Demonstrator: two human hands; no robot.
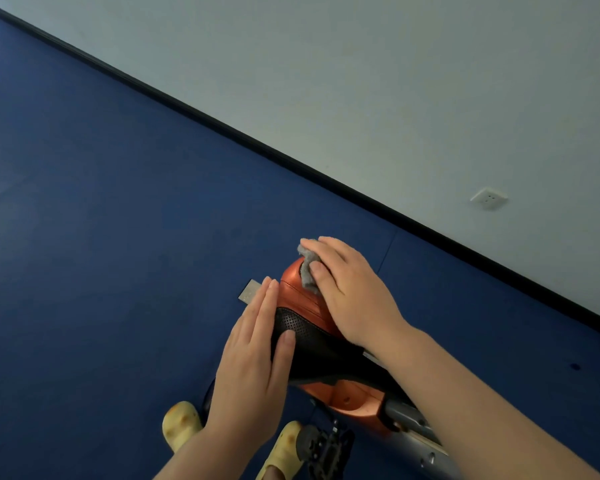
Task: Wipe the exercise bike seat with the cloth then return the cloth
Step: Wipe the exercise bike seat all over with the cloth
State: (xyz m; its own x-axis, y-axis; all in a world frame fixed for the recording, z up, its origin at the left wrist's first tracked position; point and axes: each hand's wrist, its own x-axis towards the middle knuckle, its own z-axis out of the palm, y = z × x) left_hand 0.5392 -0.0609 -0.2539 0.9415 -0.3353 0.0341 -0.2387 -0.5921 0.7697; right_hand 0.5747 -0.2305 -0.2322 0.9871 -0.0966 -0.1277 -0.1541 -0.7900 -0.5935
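Note:
The exercise bike seat (305, 327) is orange at its far end and black with small perforations nearer me. My right hand (350, 292) presses a small grey cloth (307, 263) onto the orange end; most of the cloth is hidden under the fingers. My left hand (253, 362) lies flat along the seat's left side, fingers together, thumb resting on the black part.
Blue floor mat (118, 237) spreads all around, meeting a pale wall (361, 81) along a black baseboard. A wall socket (489, 199) sits at the right. Below the seat are the orange frame (354, 400), a black pedal (323, 441), a metal foot bar (248, 291) and my yellow clogs (182, 424).

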